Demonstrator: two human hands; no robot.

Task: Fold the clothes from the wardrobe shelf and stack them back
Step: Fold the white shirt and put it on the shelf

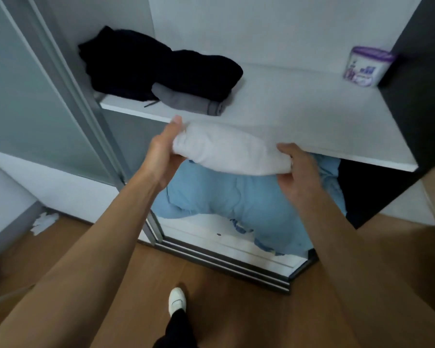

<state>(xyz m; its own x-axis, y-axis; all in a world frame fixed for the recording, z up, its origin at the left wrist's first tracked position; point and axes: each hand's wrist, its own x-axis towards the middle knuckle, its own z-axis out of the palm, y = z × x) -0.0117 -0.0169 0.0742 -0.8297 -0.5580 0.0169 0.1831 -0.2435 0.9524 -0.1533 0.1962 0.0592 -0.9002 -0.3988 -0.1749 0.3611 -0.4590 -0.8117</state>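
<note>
Holding a folded white garment (229, 151) level with the front lip of a white wardrobe shelf (299, 114), a person reaches forward with both bare arms.

At the shelf's ten o'clock corner lies a loose heap of black clothes (161, 66). A rolled grey garment (186, 100) touches the heap's near edge.

The white bundle is in the air just in front of the lip, not yet resting on the shelf. Let go now, it would likely drop onto the blue bedding (236, 204) directly below. It is soft and held only at its two ends, so its middle may sag and the fold may open. Pushed in low, its underside could catch the lip and unroll. The black heap looks unfolded, so anything stacked on it would probably lean or slide.

The left hand (161, 156) takes the bundle's nine o'clock end. Its thumb lies on top and points toward twelve, and its grip wraps the cloth from beneath. The right hand (296, 177) takes the three o'clock end, thumb on top and fingers curled under, its grip closed round the fabric. Both forearms run almost straight.

At the shelf's two o'clock corner, well apart from the clothes, stands a purple-lidded tub (369, 66).
</note>
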